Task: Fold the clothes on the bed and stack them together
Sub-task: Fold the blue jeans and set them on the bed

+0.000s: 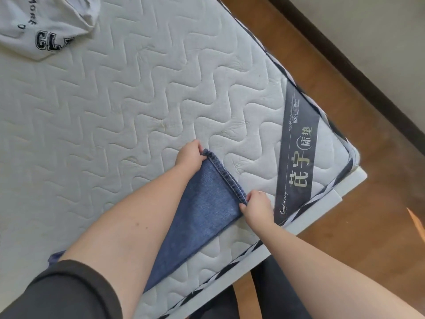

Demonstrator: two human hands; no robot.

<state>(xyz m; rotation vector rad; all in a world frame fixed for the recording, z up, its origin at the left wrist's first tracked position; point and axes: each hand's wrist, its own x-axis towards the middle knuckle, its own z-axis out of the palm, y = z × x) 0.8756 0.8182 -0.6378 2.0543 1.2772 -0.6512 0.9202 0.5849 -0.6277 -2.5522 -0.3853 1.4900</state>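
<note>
A pair of blue jeans [200, 217] lies stretched along the near edge of the quilted white mattress [115, 111]. My left hand [189, 154] pinches the far corner of the leg hem. My right hand [255, 204] pinches the near corner of the same hem. The hem runs taut between the two hands. My left forearm covers much of the jeans. A white T-shirt with dark lettering [46, 26] lies crumpled at the far left of the mattress, partly out of frame.
The mattress corner with a dark label band [296, 157] sits just right of my hands, on a white bed frame [322, 201]. Beyond it is brown wooden floor [379, 226] and a dark skirting board [368, 77]. My legs [276, 295] stand by the bed's edge.
</note>
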